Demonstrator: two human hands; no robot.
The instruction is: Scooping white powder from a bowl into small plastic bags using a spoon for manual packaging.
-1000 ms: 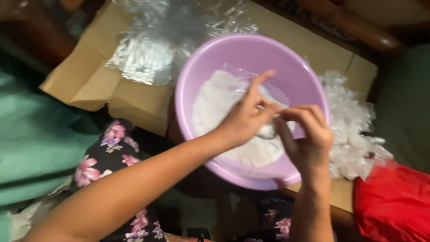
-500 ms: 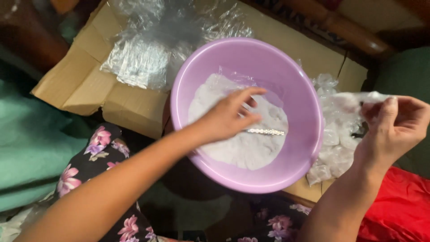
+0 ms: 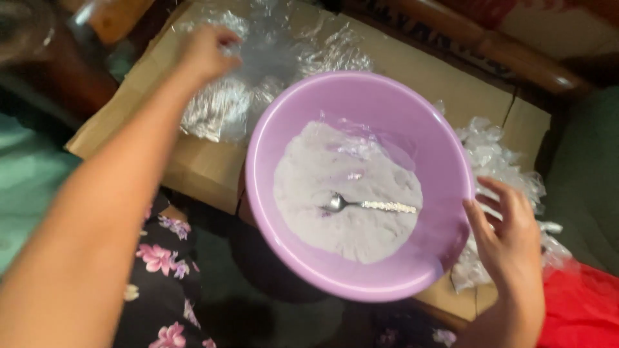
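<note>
A purple plastic bowl (image 3: 412,122) sits in front of me, holding white powder (image 3: 322,193) with a metal spoon (image 3: 367,205) lying in it. My left hand (image 3: 206,51) reaches to the far left and touches a stack of clear plastic bags (image 3: 271,71) lying on flattened cardboard (image 3: 193,167); its fingers look curled on the plastic, but blur hides the grip. My right hand (image 3: 509,232) hovers by the bowl's right rim with fingers apart, holding nothing, above a heap of small filled plastic packets (image 3: 496,161).
The cardboard lies over a wooden piece of furniture (image 3: 503,51) at the back. A red cloth (image 3: 580,309) is at the bottom right. Floral black fabric (image 3: 161,258) covers my lap below the bowl, and green fabric (image 3: 26,187) lies at the left.
My left hand has left the bowl and moved up-left to the clear bags. My right hand has let go of the small packet and come back beside the bowl's rim.
</note>
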